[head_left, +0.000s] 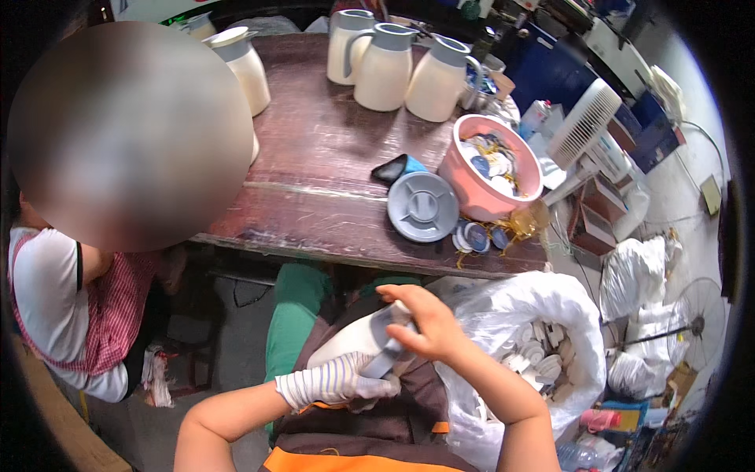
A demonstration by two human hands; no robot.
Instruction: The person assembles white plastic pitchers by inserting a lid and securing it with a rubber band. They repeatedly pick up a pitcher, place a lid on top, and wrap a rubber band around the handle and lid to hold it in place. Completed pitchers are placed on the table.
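Note:
A white jug (346, 340) with a grey collar and handle lies tilted across my lap. My left hand (338, 384), in a striped white glove, is closed around its lower side by the grey handle (384, 360). My bare right hand (431, 324) curves over the collar at the top, the thumb beside the handle and the fingers over the far side. It covers much of the mouth, so I cannot see whether a lid is in it. On the table, a round grey lid (423, 206) lies near a pink tub (456, 175) of small discs.
Several white-and-grey jugs (382, 71) stand at the table's (307, 149) far side. A plastic-lined container (586, 346) of white parts is at my right. Small round discs (476, 236) lie by the tub. A person in a checked apron (118, 307) sits at left. A fan (696, 324) stands far right.

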